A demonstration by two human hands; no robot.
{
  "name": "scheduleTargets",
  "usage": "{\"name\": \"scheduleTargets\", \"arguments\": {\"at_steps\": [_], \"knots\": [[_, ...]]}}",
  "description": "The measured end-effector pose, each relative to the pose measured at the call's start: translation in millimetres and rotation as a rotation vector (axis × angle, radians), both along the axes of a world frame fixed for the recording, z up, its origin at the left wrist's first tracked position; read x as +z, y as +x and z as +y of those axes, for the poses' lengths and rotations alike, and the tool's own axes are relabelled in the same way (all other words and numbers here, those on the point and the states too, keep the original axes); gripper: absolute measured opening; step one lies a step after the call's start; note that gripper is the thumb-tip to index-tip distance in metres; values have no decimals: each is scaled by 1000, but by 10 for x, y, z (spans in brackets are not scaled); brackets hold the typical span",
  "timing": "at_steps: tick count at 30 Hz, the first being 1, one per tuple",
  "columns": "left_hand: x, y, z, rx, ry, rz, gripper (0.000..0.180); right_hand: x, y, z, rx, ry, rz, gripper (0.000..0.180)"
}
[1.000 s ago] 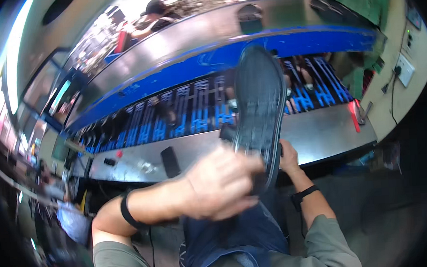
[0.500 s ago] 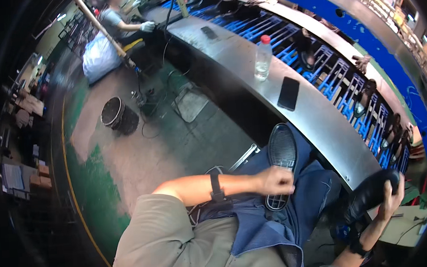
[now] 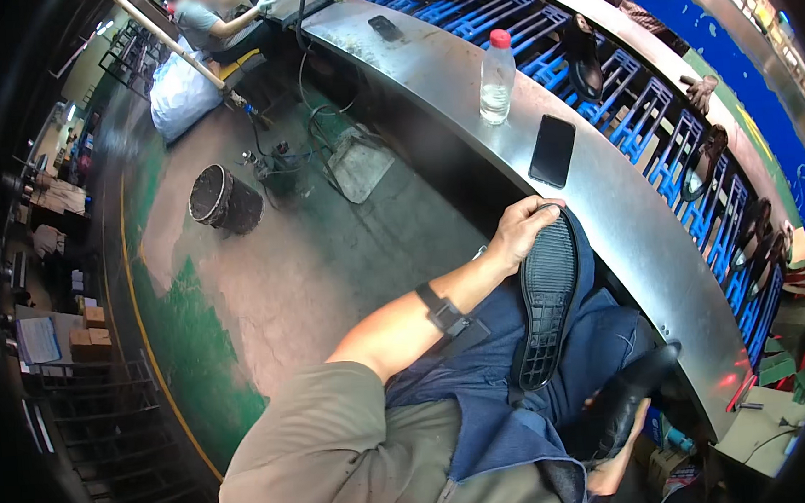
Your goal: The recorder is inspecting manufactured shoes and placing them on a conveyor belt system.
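A black ribbed shoe sole [image 3: 549, 279] lies lengthwise on my lap over the blue apron, its tread facing up. My left hand [image 3: 517, 232] is closed on its far end, thumb on top and fingers beneath. Low on the right, a black leather shoe [image 3: 611, 416] is tilted beside my thigh. Around its lower side curls my right hand [image 3: 628, 441], partly hidden behind the shoe.
A curved metal bench [image 3: 616, 206] carries a phone [image 3: 553, 150], a clear bottle with a red cap [image 3: 496, 78] and a dark flat object. Behind it runs a blue-slatted conveyor [image 3: 640, 135] with shoes. A dark bucket [image 3: 224, 200] stands on the floor; a gloved person [image 3: 222, 21] sits far off.
My left hand has moved from the middle of the sole to its far end and grasped it. My right hand has brought the shoe down and inward toward my lap.
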State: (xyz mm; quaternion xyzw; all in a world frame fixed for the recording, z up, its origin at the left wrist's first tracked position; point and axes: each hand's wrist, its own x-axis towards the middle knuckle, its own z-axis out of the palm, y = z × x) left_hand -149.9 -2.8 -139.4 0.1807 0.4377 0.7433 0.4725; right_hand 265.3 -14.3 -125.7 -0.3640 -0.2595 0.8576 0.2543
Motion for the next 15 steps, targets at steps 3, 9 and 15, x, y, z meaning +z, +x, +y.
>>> {"name": "scheduleTargets", "arguments": {"at_steps": [3, 9, 15], "knots": [[305, 52, -140, -116, 103, -230, 20, -218, 77, -237, -229, -277, 12, 90], [609, 180, -243, -280, 231, -347, 31, -97, 221, -192, -108, -190, 39, 94], [712, 546, -92, -502, 289, -171, 71, 231, 89, -95, -250, -289, -49, 81]]}}
